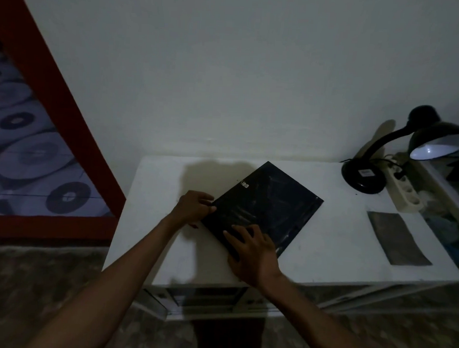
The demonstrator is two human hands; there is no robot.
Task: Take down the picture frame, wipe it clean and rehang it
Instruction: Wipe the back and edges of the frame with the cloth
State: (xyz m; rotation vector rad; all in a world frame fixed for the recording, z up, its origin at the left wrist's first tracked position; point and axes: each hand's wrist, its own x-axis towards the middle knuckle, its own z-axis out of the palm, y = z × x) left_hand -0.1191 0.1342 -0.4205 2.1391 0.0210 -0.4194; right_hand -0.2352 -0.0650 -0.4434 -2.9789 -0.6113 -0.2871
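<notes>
The scene is dim, and the one picture frame (264, 205) lies flat and turned at an angle on the white surface (327, 233), showing only a dark, smudged face with a small pale tag near its far corner; whether this is its front or back cannot be told. Its near corner is hidden under the right hand (250, 249), which rests spread on it with fingers extended. The left hand (192, 208) holds the frame's left edge, fingers curled at the rim; the two hands are apart. One grey cloth (397, 239) lies flat to the right, well apart from the frame. One black desk lamp (385, 162) stands at the far right, beside one white power strip (406, 191). A red-framed panel (53, 87) leans at left, cut off by the edge.
</notes>
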